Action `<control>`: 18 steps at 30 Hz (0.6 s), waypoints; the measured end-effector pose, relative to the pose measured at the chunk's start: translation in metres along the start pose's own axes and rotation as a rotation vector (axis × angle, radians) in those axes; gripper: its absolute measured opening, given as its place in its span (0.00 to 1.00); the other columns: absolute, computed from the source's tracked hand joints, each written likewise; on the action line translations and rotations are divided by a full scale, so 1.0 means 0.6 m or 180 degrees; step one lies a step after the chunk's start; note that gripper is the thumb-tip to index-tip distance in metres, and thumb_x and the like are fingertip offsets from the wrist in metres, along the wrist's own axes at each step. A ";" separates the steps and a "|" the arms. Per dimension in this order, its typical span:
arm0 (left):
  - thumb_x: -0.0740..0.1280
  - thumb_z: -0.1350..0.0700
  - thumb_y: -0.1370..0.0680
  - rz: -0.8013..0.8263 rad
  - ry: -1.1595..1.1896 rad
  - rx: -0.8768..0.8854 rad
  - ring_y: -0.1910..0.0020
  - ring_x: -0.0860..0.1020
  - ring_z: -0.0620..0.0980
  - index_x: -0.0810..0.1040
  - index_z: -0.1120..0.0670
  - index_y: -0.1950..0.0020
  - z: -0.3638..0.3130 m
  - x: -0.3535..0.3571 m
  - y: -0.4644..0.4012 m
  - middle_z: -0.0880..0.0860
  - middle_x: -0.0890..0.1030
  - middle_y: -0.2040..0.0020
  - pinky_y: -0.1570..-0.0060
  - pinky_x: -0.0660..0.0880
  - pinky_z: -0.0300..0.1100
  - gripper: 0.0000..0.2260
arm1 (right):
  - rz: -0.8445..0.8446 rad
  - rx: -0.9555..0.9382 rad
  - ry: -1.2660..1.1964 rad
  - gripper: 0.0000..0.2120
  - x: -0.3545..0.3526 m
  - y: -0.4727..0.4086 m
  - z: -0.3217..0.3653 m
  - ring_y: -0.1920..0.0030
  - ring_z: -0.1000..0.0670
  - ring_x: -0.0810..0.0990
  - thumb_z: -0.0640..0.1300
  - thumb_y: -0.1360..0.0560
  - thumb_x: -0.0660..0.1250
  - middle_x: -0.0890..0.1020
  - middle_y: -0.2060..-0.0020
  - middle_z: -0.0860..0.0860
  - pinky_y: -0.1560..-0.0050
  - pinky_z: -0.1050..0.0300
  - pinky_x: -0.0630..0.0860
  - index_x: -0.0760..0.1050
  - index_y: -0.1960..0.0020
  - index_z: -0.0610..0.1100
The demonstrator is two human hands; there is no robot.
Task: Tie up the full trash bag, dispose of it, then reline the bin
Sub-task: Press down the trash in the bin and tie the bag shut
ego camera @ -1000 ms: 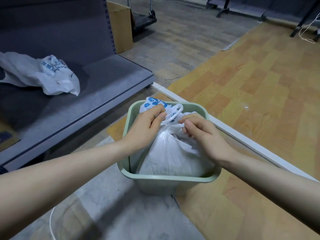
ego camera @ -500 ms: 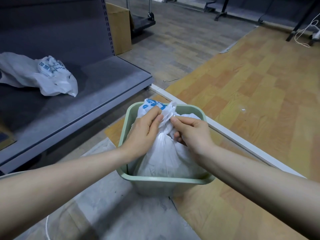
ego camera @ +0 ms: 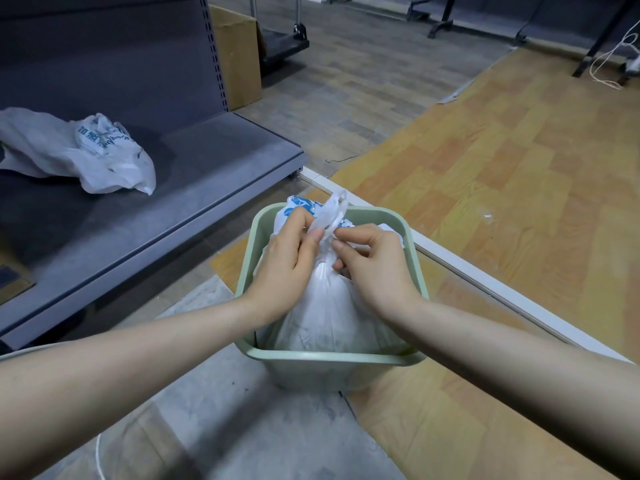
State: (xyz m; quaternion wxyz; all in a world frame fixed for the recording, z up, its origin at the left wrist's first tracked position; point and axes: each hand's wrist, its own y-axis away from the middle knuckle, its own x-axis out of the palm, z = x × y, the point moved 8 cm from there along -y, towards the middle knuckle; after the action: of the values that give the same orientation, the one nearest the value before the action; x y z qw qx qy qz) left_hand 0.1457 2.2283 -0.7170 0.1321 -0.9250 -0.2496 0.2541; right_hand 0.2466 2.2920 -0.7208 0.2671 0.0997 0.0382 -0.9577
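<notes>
A pale green square bin (ego camera: 332,363) stands on the floor in front of me. Inside it sits a full white trash bag (ego camera: 325,313) with blue print near its far side. The bag's handles (ego camera: 330,214) are gathered into a twisted neck that sticks up above the rim. My left hand (ego camera: 285,261) pinches the neck from the left. From the right, my right hand (ego camera: 372,265) pinches it, thumb and forefinger closed on the plastic. A second, crumpled white bag (ego camera: 93,154) with blue print lies on the grey shelf at the left.
The low grey shelf base (ego camera: 194,202) with its upright back panel runs along the left. A cardboard box (ego camera: 237,57) stands behind its end. A white floor strip (ego camera: 485,282) passes just right of the bin. A black cart base (ego camera: 282,45) and dark stands stand at the far back.
Both hands have drawn together over the bin and gathered the bag's loose handles into an upright neck. The camera has shifted slightly.
</notes>
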 end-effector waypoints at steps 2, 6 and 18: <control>0.54 0.53 0.21 -0.0061 0.0089 -0.0102 0.71 0.62 0.47 0.62 0.57 0.60 0.002 -0.001 -0.003 0.48 0.64 0.71 0.69 0.61 0.47 0.11 | -0.0097 -0.0011 -0.0153 0.06 -0.005 0.001 -0.002 0.74 0.58 0.76 0.34 0.24 0.65 0.77 0.65 0.57 0.65 0.65 0.74 0.81 0.53 0.40; 0.52 0.52 0.21 -0.0125 0.0113 -0.0160 0.69 0.66 0.47 0.64 0.63 0.55 -0.002 -0.004 -0.003 0.47 0.66 0.68 0.66 0.68 0.54 0.13 | -0.0199 -0.0018 -0.0165 0.06 -0.007 0.003 -0.006 0.74 0.59 0.78 0.35 0.25 0.66 0.80 0.72 0.61 0.61 0.63 0.77 0.82 0.54 0.40; 0.60 0.60 0.22 0.0164 -0.0395 0.0740 0.72 0.69 0.42 0.67 0.51 0.60 -0.065 0.002 -0.006 0.40 0.69 0.74 0.66 0.64 0.35 0.08 | -0.0259 -0.0265 -0.0007 0.16 -0.012 0.009 0.004 0.66 0.51 0.80 0.29 0.26 0.61 0.81 0.67 0.52 0.61 0.53 0.79 0.78 0.64 0.47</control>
State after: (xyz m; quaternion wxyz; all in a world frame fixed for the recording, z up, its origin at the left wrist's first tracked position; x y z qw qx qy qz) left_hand 0.1659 2.2275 -0.6831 0.2161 -0.8921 -0.2023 0.3414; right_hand 0.2548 2.2907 -0.7168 0.2319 0.0858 0.0818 -0.9655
